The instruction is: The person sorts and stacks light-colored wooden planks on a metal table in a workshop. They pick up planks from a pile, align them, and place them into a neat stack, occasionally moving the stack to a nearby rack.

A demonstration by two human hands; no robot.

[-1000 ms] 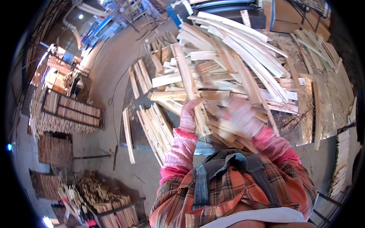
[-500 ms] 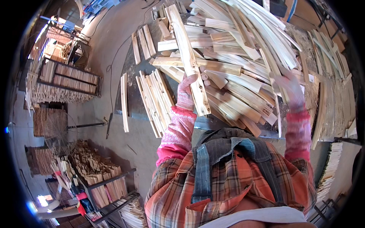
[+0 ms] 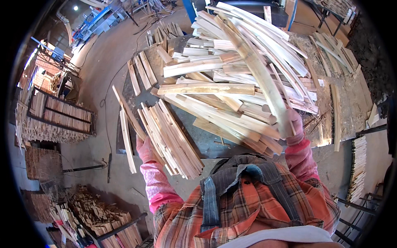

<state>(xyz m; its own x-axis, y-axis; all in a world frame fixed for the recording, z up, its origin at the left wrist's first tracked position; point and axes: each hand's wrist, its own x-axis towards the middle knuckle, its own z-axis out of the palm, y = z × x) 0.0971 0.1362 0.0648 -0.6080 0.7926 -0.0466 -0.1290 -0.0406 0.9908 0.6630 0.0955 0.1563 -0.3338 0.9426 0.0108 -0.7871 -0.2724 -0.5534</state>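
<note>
My left hand [image 3: 145, 151], in a pink knit glove, is closed around a narrow wooden slat [image 3: 129, 110] that slants up and away to the left. It is beside a row of slats [image 3: 167, 138] laid side by side at the table's near left. My right hand [image 3: 294, 124], also gloved, grips the near end of a long, slightly curved wooden slat [image 3: 260, 68]. That slat points away from me, over a loose heap of pale slats [image 3: 206, 89]. Several fingers of each hand are hidden by the wood.
A lone slat [image 3: 127, 140] lies left of the row; shorter pieces [image 3: 145, 70] lie farther off. More slats [image 3: 336, 118] rest on the table's right side. Racks of stacked wood [image 3: 62, 109] stand at left, and a cable [image 3: 108, 97] crosses the floor.
My left hand has gone left and nearer with its slat, from the heap to the row. My right hand has come nearer and now has a long slat raised over the heap. The view has shifted.
</note>
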